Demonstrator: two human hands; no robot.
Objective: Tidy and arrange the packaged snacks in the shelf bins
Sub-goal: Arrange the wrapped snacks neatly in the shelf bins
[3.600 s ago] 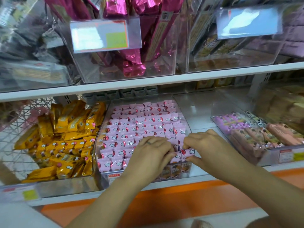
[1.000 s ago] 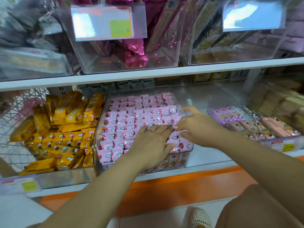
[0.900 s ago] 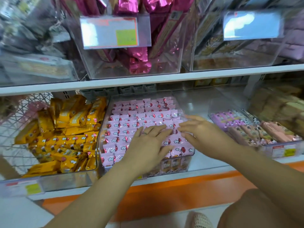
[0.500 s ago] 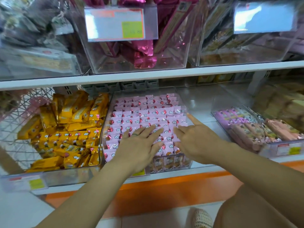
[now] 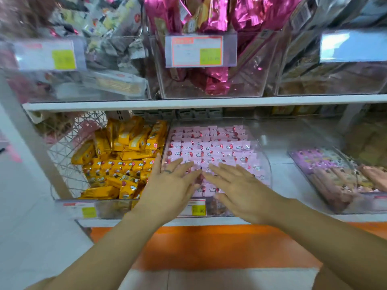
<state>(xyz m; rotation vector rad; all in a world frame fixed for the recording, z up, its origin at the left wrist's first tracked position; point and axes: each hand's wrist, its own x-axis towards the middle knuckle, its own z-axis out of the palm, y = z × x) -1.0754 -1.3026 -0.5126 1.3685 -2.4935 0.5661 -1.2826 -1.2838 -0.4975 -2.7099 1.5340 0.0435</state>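
Note:
Small pink snack packets lie in neat rows inside a clear bin on the lower shelf. Both my hands lie flat over the front rows of these packets. My left hand, with a ring on one finger, has its fingers straight and spread, thumb near the bin's left wall. My right hand lies beside it with straight fingers pointing up and left. Neither hand holds a packet. The front rows are hidden under my hands.
A bin of yellow snack packets stands left of the pink bin, with a wire basket further left. A clear bin of purple and tan packets stands at the right. Upper-shelf bins hold magenta foil packs. Price label on the bin front.
My right hand let go of a pink packet it was pinching and both hands flattened out onto the front rows. The view has shifted to the left.

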